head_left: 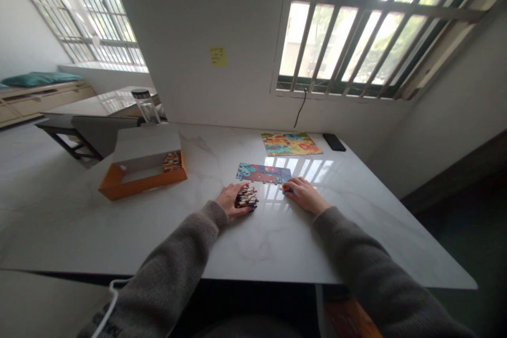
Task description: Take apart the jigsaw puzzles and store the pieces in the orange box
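My left hand (pixel 233 202) is wrapped round the left side of a stack of jigsaw puzzle pieces (pixel 247 197) on the marble-patterned table. A small puzzle piece (pixel 285 189) sits in the closed fingers of my right hand (pixel 301 193), at the lower right corner of a partly joined puzzle (pixel 263 174). This joined part is a blue and dark red strip with a jagged lower edge. Whether the held piece touches the strip, I cannot tell.
A finished-looking colourful picture (pixel 292 143) lies farther back, with a black phone (pixel 334 142) to its right. At left stands an orange box (pixel 142 187), lid raised, more pieces in its right end. A glass jar (pixel 147 108) is beyond it. The table's front edge (pixel 269 279) runs near me.
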Available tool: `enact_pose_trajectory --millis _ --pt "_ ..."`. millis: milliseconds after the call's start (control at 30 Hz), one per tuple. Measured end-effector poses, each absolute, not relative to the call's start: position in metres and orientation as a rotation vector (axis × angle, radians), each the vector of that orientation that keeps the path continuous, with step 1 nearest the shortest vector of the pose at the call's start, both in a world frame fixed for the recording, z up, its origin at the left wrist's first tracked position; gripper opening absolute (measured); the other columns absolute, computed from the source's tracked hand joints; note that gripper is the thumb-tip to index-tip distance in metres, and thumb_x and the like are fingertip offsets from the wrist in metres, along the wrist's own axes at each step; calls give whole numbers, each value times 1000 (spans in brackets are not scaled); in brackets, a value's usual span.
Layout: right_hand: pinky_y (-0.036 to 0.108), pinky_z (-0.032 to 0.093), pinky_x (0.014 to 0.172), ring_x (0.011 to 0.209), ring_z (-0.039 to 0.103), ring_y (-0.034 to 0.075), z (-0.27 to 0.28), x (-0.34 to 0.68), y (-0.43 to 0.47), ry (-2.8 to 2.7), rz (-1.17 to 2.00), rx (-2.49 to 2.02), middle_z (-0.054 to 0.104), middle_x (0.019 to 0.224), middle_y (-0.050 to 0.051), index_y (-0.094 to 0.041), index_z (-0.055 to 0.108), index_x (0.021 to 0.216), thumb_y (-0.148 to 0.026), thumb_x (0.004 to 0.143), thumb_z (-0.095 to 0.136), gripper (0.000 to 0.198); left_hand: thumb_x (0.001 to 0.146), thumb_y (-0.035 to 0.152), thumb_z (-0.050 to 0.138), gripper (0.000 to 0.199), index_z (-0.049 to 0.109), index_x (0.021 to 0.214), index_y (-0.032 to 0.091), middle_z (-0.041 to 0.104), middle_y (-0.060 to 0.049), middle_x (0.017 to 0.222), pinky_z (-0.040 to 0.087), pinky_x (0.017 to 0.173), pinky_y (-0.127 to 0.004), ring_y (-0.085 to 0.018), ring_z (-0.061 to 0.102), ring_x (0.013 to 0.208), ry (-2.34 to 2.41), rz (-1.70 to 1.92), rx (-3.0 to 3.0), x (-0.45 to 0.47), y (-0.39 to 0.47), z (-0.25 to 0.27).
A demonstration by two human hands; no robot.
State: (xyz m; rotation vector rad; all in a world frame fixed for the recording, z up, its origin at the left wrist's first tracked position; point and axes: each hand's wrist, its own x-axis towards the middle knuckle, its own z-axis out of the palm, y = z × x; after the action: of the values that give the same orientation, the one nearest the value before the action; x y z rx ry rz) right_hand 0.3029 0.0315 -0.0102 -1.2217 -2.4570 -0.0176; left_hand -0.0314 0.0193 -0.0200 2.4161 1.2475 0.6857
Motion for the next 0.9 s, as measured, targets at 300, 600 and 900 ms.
enact_pose_trajectory --millis 300,600,900 --pt "29 44 82 90 58 21 -3 285 37 -2476 -293 -1320 65 90 9 -17 63 99 -23 102 38 26 71 47 72 79 44 139 18 60 -12 126 42 99 -46 -32 55 111 1248 676 2413 -31 20 -21" --pt "27 45 77 87 62 19 -1 267 60 -2426 -231 -1463 67 95 8 -19 66 103 -25 100 44 24 71 48 73 79 44 139 20 61 -11 125 42 100 -44 -31 55 112 1275 650 2375 -31 19 -17" --pt "37 52 89 103 59 22 5 197 -2 -2196 160 -1050 55 122 8 -34 44 144 -9 93 40 58 71 50 74 79 45 138 21 61 -10 126 43 100 -46 -32 55 113 1270 678 2379 -30 20 -18"
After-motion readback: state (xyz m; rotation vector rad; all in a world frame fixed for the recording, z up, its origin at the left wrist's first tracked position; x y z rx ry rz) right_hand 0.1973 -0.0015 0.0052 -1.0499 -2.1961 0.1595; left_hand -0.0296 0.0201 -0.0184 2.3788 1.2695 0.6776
